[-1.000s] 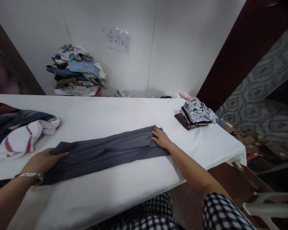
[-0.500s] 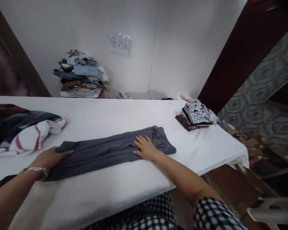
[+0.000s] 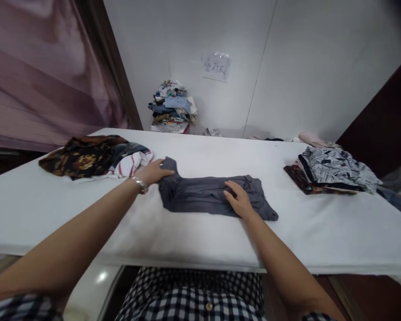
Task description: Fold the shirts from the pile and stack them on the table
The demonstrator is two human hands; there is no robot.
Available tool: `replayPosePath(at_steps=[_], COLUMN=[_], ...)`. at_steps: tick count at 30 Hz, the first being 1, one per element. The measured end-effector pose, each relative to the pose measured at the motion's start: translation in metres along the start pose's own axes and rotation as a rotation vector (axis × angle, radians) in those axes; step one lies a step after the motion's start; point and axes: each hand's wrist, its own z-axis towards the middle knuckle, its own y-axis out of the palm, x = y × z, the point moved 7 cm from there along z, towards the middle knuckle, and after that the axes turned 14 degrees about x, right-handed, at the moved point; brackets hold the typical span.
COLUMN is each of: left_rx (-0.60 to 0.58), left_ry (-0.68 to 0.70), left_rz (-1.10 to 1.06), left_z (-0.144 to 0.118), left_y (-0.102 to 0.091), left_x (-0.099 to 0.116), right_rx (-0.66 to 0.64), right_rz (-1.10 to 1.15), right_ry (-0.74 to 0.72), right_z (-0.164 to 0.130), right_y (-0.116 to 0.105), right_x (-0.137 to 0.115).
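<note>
A dark grey shirt (image 3: 200,195) lies folded in a long strip across the white table. My left hand (image 3: 154,173) grips its left end between thumb and fingers and holds that end raised, so the cloth folds over there. Resting on the strip right of its middle is my right hand (image 3: 239,199), palm down with the fingers apart. Left of my left hand lie loose clothes: a dark flowered garment (image 3: 83,158) and a white one with red stripes (image 3: 128,164).
A neat stack of folded clothes (image 3: 334,167) sits on the right of the white table (image 3: 200,243). Behind the far edge rises a tall clothes pile (image 3: 173,107). A paper sign (image 3: 215,67) hangs on the wall, and a pink curtain (image 3: 43,76) is at the left.
My left hand has raised the shirt's left end and brought it rightward, shortening the strip. My right hand still rests on the cloth. The view has turned left.
</note>
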Motion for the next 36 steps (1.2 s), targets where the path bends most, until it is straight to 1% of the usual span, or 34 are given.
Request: replayPosePath(at_steps=[1,3,5,7,8,9,10,11,12,15,17,18,20,22,24,26,27,29,32,34,36], left_rx=[-0.049,-0.089,-0.124,-0.169,-0.185,-0.192,-0.188,-0.174,-0.147,-0.019,0.019,0.006,-0.059,-0.111,-0.115,-0.096,-0.083,-0.049,0.019,0.052,0.075], left_ry=[0.051,0.151,0.203,0.246,0.261,0.268,0.264,0.25,0.227,0.129,0.053,0.017,-0.039,-0.06,-0.05,-0.029,-0.018,-0.002,-0.003,-0.021,-0.038], left_rz=[-0.033,-0.085,-0.116,-0.144,-0.156,-0.164,-0.168,-0.165,-0.154,-0.068,0.012,0.047,0.092,0.104,0.093,0.073,0.064,0.063,0.118,0.171,0.221], left_z=[-0.006,-0.022,-0.04,-0.056,-0.061,-0.063,-0.062,-0.058,-0.052,-0.029,-0.019,-0.018,-0.02,-0.024,-0.027,-0.025,-0.023,-0.015,-0.002,0.001,0.001], left_y=[0.016,0.053,0.093,0.127,0.137,0.142,0.142,0.137,0.128,0.088,0.069,0.065,0.069,0.082,0.094,0.099,0.097,0.085,0.053,0.034,0.022], left_x=[0.017,0.05,0.073,0.086,0.089,0.088,0.085,0.079,0.07,0.034,0.008,-0.003,-0.019,-0.023,-0.017,-0.008,-0.005,-0.005,-0.022,-0.041,-0.058], right_rx=[0.031,0.076,0.106,0.134,0.145,0.155,0.164,0.17,0.174,0.193,0.213,0.222,0.245,0.276,0.31,0.347,0.371,0.429,0.492,0.476,0.42], right_rz=[0.027,0.066,0.081,0.08,0.08,0.082,0.086,0.092,0.099,0.116,0.13,0.137,0.154,0.171,0.179,0.191,0.2,0.216,0.21,0.214,0.231], right_ry=[0.018,0.069,0.135,0.208,0.239,0.262,0.278,0.288,0.293,0.287,0.283,0.288,0.304,0.331,0.371,0.417,0.436,0.462,0.487,0.494,0.489], right_z=[0.002,0.004,0.005,0.006,0.006,0.006,0.006,0.007,0.007,0.009,0.01,0.01,0.01,0.011,0.011,0.012,0.012,0.013,0.013,0.013,0.013], right_y=[-0.004,-0.012,-0.018,-0.024,-0.027,-0.029,-0.031,-0.032,-0.033,-0.034,-0.035,-0.035,-0.036,-0.039,-0.044,-0.05,-0.054,-0.062,-0.071,-0.069,-0.063], right_x=[0.001,0.005,0.011,0.019,0.023,0.026,0.028,0.03,0.032,0.033,0.034,0.035,0.037,0.039,0.042,0.045,0.046,0.049,0.052,0.051,0.048])
